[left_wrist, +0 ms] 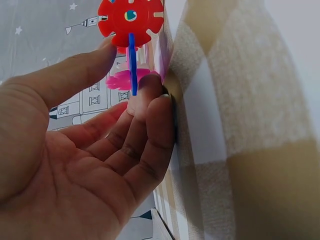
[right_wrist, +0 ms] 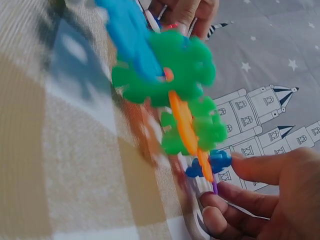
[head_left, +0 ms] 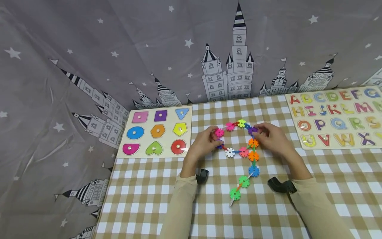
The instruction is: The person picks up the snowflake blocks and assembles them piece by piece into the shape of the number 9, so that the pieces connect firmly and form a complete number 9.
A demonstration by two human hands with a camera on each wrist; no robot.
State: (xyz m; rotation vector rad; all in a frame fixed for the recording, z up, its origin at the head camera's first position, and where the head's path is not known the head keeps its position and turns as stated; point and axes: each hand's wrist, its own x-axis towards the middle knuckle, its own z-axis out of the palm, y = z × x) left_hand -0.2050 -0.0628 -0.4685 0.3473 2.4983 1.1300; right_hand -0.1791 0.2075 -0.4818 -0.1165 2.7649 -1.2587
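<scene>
A chain of colourful interlocking snowflake discs (head_left: 243,152) forms a ring with a tail that curves down toward the front. The left hand (head_left: 206,142) grips the ring's left side, by a pink disc (head_left: 219,132) and a blue one. In the left wrist view its thumb is at a red disc (left_wrist: 145,20) and a blue disc (left_wrist: 133,65), the fingers curled below. On the ring's upper right, the right hand (head_left: 271,137) pinches a purple disc (head_left: 252,130). In the right wrist view, its thumb and fingers are at a blue disc (right_wrist: 219,160), with green discs (right_wrist: 182,65) nearer the camera.
A shape puzzle board (head_left: 167,149) lies left of the hands, and an alphabet board (head_left: 323,127) lies at the right. Both are on the checked tablecloth (head_left: 143,199). A grey curtain (head_left: 119,39) with castles and stars hangs behind. Black wrist mounts (head_left: 280,186) jut from the sleeves.
</scene>
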